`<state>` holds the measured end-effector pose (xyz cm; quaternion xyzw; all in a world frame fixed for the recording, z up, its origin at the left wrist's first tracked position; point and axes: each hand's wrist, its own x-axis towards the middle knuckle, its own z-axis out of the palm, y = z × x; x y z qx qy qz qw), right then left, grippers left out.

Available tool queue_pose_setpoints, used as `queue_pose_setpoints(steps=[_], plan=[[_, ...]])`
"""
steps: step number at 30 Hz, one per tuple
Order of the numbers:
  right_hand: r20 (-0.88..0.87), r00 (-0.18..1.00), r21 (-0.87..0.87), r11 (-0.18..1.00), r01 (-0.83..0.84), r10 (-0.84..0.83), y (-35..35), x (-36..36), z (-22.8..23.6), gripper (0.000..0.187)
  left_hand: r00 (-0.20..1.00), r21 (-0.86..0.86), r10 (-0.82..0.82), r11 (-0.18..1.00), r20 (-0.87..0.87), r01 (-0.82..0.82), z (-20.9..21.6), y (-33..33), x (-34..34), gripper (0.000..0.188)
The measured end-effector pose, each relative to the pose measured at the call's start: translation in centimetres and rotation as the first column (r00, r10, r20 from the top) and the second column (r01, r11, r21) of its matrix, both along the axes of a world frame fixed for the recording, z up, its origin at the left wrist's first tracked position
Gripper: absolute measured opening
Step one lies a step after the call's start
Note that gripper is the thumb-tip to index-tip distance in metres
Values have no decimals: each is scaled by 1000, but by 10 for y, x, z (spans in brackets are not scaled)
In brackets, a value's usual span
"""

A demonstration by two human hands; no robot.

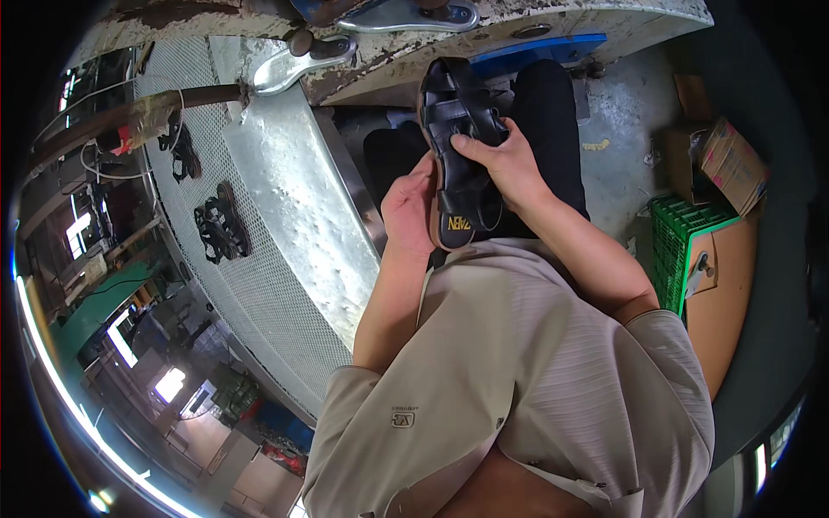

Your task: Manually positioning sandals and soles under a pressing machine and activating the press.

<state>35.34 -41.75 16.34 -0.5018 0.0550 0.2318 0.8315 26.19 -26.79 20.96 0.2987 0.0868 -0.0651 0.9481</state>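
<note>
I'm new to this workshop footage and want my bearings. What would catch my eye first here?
At the centre, both hands hold a black sandal over the lap: the left hand along its side, the right hand across its straps. To the left, more black sandals lie on a curved mesh belt. At the right edge stand a green crate and cardboard boxes.

Both forearms are raised from the lower edge, bare below short beige sleeves, elbows bent. The left hand (408,207) is held upright, palm turned inward toward the right, fingers curled and closed around what is held. The right hand (505,164) is positioned slightly higher and further forward, wrist bent inward, thumb pressed on top and fingers wrapped behind. The two hands are kept close together in front of the chest, nearly touching.
</note>
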Motion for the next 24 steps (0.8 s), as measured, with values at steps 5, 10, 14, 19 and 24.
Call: queue_pose_setpoints(steps=[5,10,14,19,24], plan=[[-72,997,76,997,-17,22,4,3,-2,71,999,-50,3,999,-42,-5,-7,5,2,69],[-62,997,17,999,51,-50,7,2,1,59,999,-51,4,999,-54,-7,-7,5,4,69],[-40,999,1,999,36,-36,6,12,9,64,1000,79,-11,997,-10,12,-1,2,14,69],[293,951,-373,904,207,-97,6,-10,18,72,998,178,53,983,-45,-44,-13,12,1,68],[357,930,-372,901,224,-84,9,-28,34,72,996,194,85,978,-40,-76,-28,27,-13,61]])
